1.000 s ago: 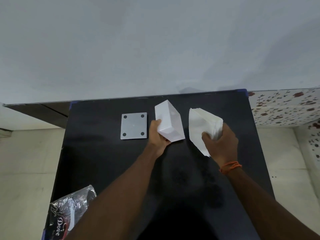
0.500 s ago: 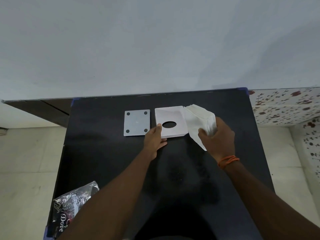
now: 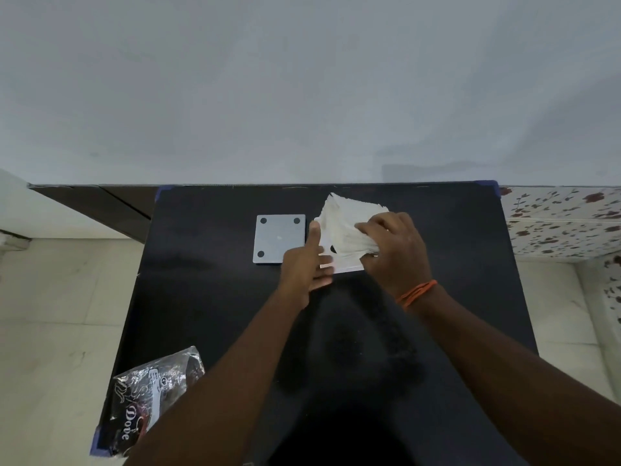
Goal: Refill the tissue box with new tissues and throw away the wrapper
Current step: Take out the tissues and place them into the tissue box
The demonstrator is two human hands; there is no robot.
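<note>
A white tissue box (image 3: 346,265) lies open side up on the black table (image 3: 208,297), its round hole partly showing. My left hand (image 3: 307,264) steadies the box's left side, thumb along its edge. My right hand (image 3: 396,250) grips a thick stack of white tissues (image 3: 349,227) and holds it tilted over the box, covering most of it. The empty black and clear wrapper (image 3: 151,395) lies at the table's near left corner.
A grey square plate (image 3: 277,238) with dark round feet, the box's base, lies flat just left of the box. A grey wall runs behind the table. Pale floor tiles lie on both sides.
My right hand has brought the tissue stack left, from beside the box to over it. The box went from tilted on edge to lying flat, with my left hand still on it.
</note>
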